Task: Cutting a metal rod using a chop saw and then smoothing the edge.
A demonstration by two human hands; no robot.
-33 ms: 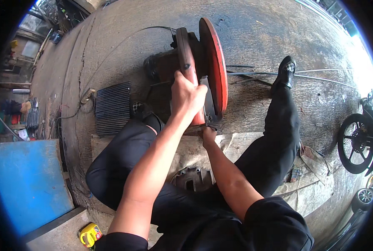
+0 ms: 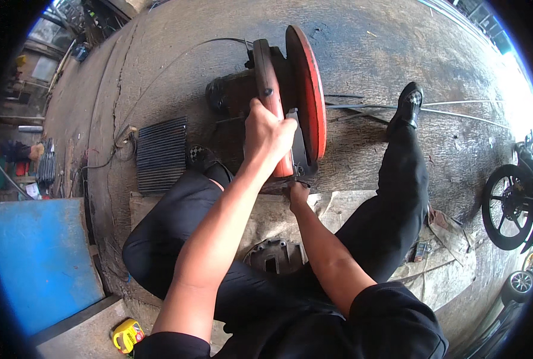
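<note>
A dark machine with a ribbed motor body (image 2: 227, 93) stands on the floor before me. A big red-edged disc (image 2: 315, 90) rises upright on its right side. My left hand (image 2: 269, 136) is closed round the long red-brown bar (image 2: 266, 69) that runs along the machine's top, its thumb reaching toward a dark metal plate (image 2: 302, 140) beside the disc. Lower down, my right hand (image 2: 299, 192) is closed at the machine's near end; its fingertips, and whatever they grip, are hidden. Between my legs lies a grey metal casing (image 2: 275, 254) with an opening in it.
Left of the machine lies a ribbed dark mat (image 2: 161, 154). A stained cloth sheet (image 2: 350, 203) spreads under my legs. Thin rods (image 2: 368, 106) and a cable (image 2: 176, 57) cross the floor. A blue board (image 2: 39, 257), a yellow container (image 2: 127, 336) and a motorcycle wheel (image 2: 509, 203) stand at the sides.
</note>
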